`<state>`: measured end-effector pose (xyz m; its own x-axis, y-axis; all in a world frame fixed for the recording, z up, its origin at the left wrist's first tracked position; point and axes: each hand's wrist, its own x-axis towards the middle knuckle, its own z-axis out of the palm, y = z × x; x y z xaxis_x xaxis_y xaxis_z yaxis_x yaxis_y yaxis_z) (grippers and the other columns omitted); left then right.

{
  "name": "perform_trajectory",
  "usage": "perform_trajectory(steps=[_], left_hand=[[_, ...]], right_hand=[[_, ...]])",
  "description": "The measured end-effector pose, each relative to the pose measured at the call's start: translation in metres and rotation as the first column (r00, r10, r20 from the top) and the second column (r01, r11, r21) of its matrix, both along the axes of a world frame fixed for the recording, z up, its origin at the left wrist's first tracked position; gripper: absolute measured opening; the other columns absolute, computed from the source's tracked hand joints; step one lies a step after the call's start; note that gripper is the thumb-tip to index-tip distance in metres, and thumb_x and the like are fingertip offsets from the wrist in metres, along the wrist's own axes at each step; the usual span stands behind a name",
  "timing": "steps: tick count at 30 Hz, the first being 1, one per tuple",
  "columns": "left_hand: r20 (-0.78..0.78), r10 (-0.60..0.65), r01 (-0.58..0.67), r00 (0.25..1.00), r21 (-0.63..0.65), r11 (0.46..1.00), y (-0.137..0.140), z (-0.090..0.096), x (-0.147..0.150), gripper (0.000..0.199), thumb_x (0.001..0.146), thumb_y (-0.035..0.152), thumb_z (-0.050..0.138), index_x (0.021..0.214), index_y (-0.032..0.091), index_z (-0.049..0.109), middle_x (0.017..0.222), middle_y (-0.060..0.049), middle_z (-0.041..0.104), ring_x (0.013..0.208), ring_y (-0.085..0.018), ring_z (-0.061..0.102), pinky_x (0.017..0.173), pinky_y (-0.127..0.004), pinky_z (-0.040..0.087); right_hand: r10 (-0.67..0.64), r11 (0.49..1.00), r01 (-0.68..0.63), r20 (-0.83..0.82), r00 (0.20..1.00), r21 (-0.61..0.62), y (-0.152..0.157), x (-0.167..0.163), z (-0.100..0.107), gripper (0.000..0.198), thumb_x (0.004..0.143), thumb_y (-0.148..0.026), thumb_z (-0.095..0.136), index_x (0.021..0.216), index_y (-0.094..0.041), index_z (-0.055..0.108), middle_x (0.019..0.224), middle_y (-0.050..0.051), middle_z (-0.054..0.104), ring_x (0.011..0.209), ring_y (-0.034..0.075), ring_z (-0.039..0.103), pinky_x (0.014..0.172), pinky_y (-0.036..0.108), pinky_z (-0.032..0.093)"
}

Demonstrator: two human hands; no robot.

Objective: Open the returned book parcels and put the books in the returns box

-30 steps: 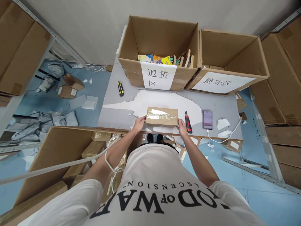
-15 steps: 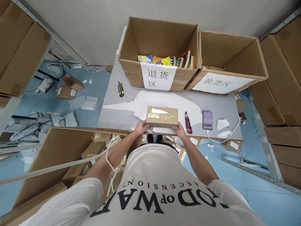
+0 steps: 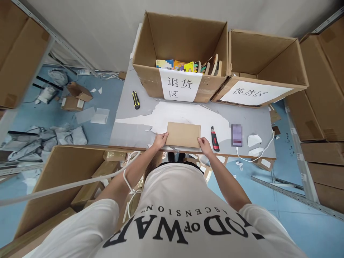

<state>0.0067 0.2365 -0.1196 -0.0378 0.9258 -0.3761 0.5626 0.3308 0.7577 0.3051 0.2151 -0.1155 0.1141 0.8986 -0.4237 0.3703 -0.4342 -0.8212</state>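
Observation:
A small brown cardboard box (image 3: 183, 134) is between my two hands near the front edge of the table, with a plain, flat face towards me. My left hand (image 3: 161, 140) is closed on its left end, fingertips at the lower left side. At the opposite end, my right hand (image 3: 204, 145) pinches the lower right corner. To the right of the box lies a red and black utility knife (image 3: 214, 139) on the white, worn patch of the tabletop.
Two big open cartons with paper labels stand at the back: the left carton (image 3: 146, 80) holds books. A yellow and black cutter (image 3: 135, 100) lies at left. A phone (image 3: 237, 135) with a white cable is at right. A large carton of parcels (image 3: 77, 157) stands at lower left.
The box has been turned in my hands: its shiny taped face was up before, and a plain brown face shows now. Both hands have kept hold of its ends.

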Motion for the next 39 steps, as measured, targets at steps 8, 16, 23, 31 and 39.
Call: perform_trajectory(steps=[8, 16, 23, 31, 39], left_hand=[[0.302, 0.181, -0.15, 0.936, -0.123, 0.981, -0.005, -0.025, -0.008, 0.054, 0.086, 0.051, 0.044, 0.108, 0.009, 0.069, 0.098, -0.013, 0.073, 0.096, -0.023, 0.067, 0.086, -0.036, 0.051], [0.237, -0.088, 0.098, 0.967, -0.028, 0.995, -0.044, -0.04, -0.024, 0.065, 0.066, 0.033, 0.069, 0.128, 0.015, 0.059, 0.118, -0.009, 0.069, 0.108, -0.026, 0.063, 0.103, -0.042, 0.043], [0.139, -0.185, 0.181, 0.973, 0.044, 0.983, -0.043, -0.024, -0.013, 0.044, 0.082, 0.036, 0.054, 0.118, 0.015, 0.067, 0.107, -0.007, 0.073, 0.099, -0.026, 0.065, 0.095, -0.037, 0.047], [0.015, -0.068, 0.065, 0.998, 0.138, 0.988, -0.026, 0.032, 0.002, 0.053, 0.089, 0.051, 0.042, 0.108, 0.012, 0.071, 0.093, -0.006, 0.074, 0.087, -0.022, 0.065, 0.079, -0.027, 0.047], [-0.159, 0.082, -0.064, 0.984, 0.121, 0.991, -0.001, 0.054, 0.018, 0.059, 0.084, 0.06, 0.046, 0.07, 0.011, 0.074, 0.055, -0.003, 0.06, 0.061, -0.016, 0.052, 0.056, -0.025, 0.034]], right_hand=[[-0.057, 0.998, 0.052, -0.193, 0.98, -0.033, -0.007, 0.011, -0.013, 0.045, 0.08, -0.067, 0.045, 0.089, -0.024, 0.055, 0.092, 0.005, 0.066, 0.09, 0.02, 0.062, 0.083, 0.036, 0.05], [0.077, 0.995, -0.085, -0.143, 0.987, -0.053, -0.034, 0.019, -0.04, 0.06, 0.062, -0.03, 0.07, 0.118, -0.026, 0.049, 0.129, 0.009, 0.059, 0.123, 0.026, 0.053, 0.104, 0.048, 0.04], [0.02, 0.999, -0.031, -0.264, 0.964, -0.039, -0.026, 0.0, -0.023, 0.046, 0.062, -0.039, 0.071, 0.099, -0.026, 0.046, 0.118, 0.009, 0.064, 0.115, 0.024, 0.058, 0.102, 0.046, 0.044], [0.058, 0.994, -0.038, -0.19, 0.98, 0.107, -0.009, 0.014, 0.026, 0.039, 0.077, -0.059, 0.057, 0.092, -0.025, 0.049, 0.102, 0.007, 0.066, 0.102, 0.023, 0.06, 0.093, 0.039, 0.045], [0.048, 0.998, -0.051, 0.097, 0.994, 0.034, 0.008, 0.013, 0.041, 0.051, 0.077, -0.073, 0.046, 0.077, -0.023, 0.051, 0.079, 0.003, 0.062, 0.077, 0.02, 0.056, 0.077, 0.034, 0.044]])
